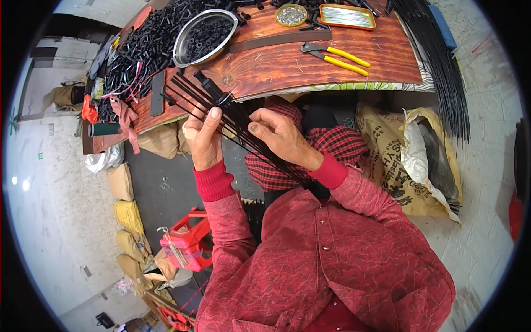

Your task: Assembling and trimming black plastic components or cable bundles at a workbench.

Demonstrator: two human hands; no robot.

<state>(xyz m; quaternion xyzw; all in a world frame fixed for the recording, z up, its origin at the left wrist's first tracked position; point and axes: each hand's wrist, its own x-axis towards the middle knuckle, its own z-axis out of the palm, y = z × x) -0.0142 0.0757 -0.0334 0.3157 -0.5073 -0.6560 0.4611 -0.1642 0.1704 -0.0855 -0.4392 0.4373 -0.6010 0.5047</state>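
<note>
A bundle of long, thin black rods (pixel 250 133) slants across my lap, its upper end just below the table edge. At that end a black plastic fitting (pixel 212 88) sticks up among the rods. On the left, my left hand (pixel 206 133) is closed on a few rods that fan apart from the rest, thumb raised along them. My right hand (pixel 282 135) is closed around the main bundle a little below the fitting, thumb on the near side and fingertips partly hidden. The lower ends of the rods run down against my jacket.
The wooden table (pixel 265 66) holds yellow-handled pliers (pixel 345 60), a metal bowl (pixel 182 47) of black rings, a tray of thin pins (pixel 348 15), a round dish (pixel 291 15) and heaped black parts (pixel 124 66). Black rods (pixel 442 72) hang over its right end. A sack (pixel 381 149) stands right; a red stool (pixel 191 238) left.
</note>
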